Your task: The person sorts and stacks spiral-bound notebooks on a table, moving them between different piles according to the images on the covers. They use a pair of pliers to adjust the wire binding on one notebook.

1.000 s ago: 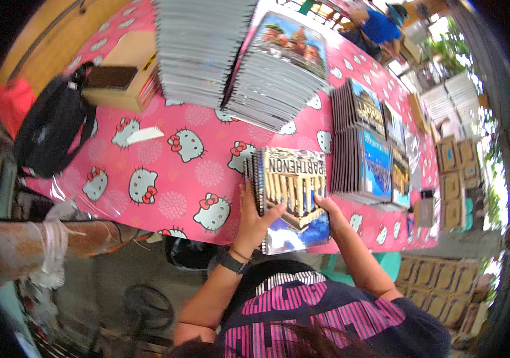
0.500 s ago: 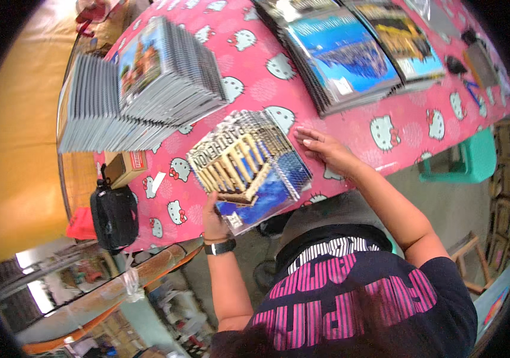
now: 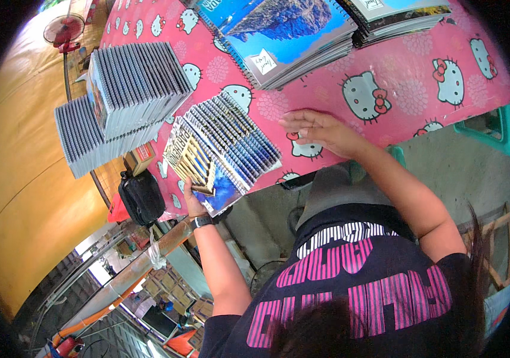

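Note:
A stack of spiral notebooks [image 3: 231, 143] rests on edge near the front of the pink table, its row of wire bindings turned upward. The front cover shows a columned building against blue. My left hand [image 3: 193, 201], with a dark watch on the wrist, grips the stack at its lower left, some fingers hidden behind it. To the right of the stack, my right hand [image 3: 323, 132] hovers low over the tablecloth, palm down, fingers stretched out and holding nothing. It does not touch the notebooks.
Upright rows of spiral notebooks [image 3: 138, 77] stand at the left. Blue-covered notebooks [image 3: 290, 27] and another pile [image 3: 395, 24] lie at the back. A black pouch [image 3: 141, 198] and small cardboard box [image 3: 140, 157] sit at the left edge; a green stool [image 3: 496, 130] is right.
The notebook stack has turned so its bindings face up and fan out more. My right hand has moved off its right side and is farther from it. The whole view has shifted.

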`<state>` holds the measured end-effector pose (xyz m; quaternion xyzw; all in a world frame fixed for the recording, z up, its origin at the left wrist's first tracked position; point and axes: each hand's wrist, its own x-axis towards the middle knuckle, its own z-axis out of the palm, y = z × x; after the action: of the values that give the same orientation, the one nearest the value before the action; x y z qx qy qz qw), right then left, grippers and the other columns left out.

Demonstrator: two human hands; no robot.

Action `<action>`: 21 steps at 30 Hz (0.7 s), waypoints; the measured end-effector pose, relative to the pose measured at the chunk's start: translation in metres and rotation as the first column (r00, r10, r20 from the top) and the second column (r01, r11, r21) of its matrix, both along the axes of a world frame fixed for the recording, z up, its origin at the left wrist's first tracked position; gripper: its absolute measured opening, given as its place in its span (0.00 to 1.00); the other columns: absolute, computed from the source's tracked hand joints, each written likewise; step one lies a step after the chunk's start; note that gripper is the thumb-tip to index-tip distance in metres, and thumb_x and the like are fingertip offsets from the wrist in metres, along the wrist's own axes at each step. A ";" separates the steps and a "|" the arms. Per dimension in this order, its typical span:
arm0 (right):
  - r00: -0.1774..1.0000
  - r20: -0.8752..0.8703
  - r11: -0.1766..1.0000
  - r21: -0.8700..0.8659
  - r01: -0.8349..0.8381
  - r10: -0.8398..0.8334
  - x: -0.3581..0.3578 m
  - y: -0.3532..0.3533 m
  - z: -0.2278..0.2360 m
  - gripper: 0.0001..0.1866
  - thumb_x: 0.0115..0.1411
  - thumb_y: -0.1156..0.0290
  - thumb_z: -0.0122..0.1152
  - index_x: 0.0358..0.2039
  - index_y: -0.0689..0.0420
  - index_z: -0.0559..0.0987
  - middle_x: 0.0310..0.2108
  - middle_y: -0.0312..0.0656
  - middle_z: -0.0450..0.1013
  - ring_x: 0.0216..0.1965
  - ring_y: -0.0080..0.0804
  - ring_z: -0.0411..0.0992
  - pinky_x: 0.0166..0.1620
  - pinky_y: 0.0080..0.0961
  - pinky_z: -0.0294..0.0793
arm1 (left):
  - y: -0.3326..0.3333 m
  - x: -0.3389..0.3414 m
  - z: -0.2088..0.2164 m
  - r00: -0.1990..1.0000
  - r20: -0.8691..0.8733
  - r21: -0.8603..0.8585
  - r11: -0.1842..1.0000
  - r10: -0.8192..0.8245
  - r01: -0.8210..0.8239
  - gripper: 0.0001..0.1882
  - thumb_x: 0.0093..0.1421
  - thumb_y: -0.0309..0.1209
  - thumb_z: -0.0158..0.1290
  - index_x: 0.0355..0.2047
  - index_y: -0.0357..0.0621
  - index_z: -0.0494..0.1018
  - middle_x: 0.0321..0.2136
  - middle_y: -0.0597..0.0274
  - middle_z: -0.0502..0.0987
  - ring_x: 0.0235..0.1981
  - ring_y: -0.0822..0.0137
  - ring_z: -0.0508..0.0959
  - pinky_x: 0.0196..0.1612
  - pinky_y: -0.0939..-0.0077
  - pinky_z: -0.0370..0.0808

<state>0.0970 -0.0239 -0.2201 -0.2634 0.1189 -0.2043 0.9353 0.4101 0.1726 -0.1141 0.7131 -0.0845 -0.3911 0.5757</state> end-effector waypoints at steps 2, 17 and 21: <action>0.999 0.038 0.993 0.119 -0.022 0.018 -0.003 0.001 0.002 0.29 0.56 0.78 0.50 0.57 0.61 0.55 0.56 0.43 0.58 0.57 0.34 0.57 0.55 0.28 0.59 | 0.010 0.006 -0.004 0.999 -0.041 -0.036 0.999 0.008 -0.009 0.26 0.58 0.44 0.46 0.51 0.39 0.63 0.45 0.58 0.71 0.43 0.62 0.73 0.47 0.68 0.69; 0.991 0.096 0.977 0.184 -0.105 0.089 -0.005 -0.009 0.002 0.29 0.56 0.77 0.47 0.59 0.59 0.53 0.60 0.40 0.51 0.61 0.35 0.50 0.57 0.28 0.56 | 0.021 0.024 -0.012 0.999 -0.044 -0.011 1.000 -0.008 0.007 0.29 0.57 0.47 0.46 0.53 0.41 0.61 0.47 0.59 0.70 0.45 0.61 0.72 0.50 0.66 0.67; 0.992 0.109 0.993 0.089 -0.079 0.069 -0.003 -0.007 -0.006 0.29 0.56 0.76 0.48 0.58 0.59 0.54 0.59 0.41 0.53 0.60 0.35 0.52 0.57 0.28 0.56 | 0.011 0.016 -0.011 0.998 -0.067 -0.056 0.998 0.015 -0.019 0.26 0.58 0.43 0.47 0.51 0.39 0.63 0.45 0.60 0.72 0.42 0.64 0.74 0.46 0.70 0.70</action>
<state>0.0944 -0.0314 -0.2259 -0.2126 0.0687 -0.1776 0.9584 0.4260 0.1832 -0.1252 0.6838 -0.0703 -0.4072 0.6014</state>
